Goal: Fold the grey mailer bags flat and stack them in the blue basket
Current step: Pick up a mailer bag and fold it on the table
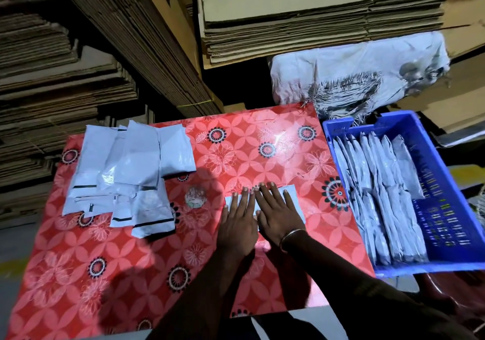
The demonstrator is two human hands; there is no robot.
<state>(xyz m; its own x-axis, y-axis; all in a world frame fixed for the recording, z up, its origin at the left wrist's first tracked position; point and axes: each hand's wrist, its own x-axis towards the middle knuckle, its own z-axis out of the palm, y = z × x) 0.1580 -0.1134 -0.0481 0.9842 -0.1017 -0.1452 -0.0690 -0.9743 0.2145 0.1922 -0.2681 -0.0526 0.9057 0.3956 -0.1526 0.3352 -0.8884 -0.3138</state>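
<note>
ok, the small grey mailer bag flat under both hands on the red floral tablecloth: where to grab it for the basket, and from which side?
Probably its right edge. The folded grey mailer bag lies flat under the left hand and right hand, so no top pinch. Its right corner shows past the right fingers, facing the blue plastic basket. Slide the right thumb under there, fingers on top, and lift rightward.

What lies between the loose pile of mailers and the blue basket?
Head view: both hands, left hand and right hand, pressing one mailer flat on the red tablecloth.
</note>
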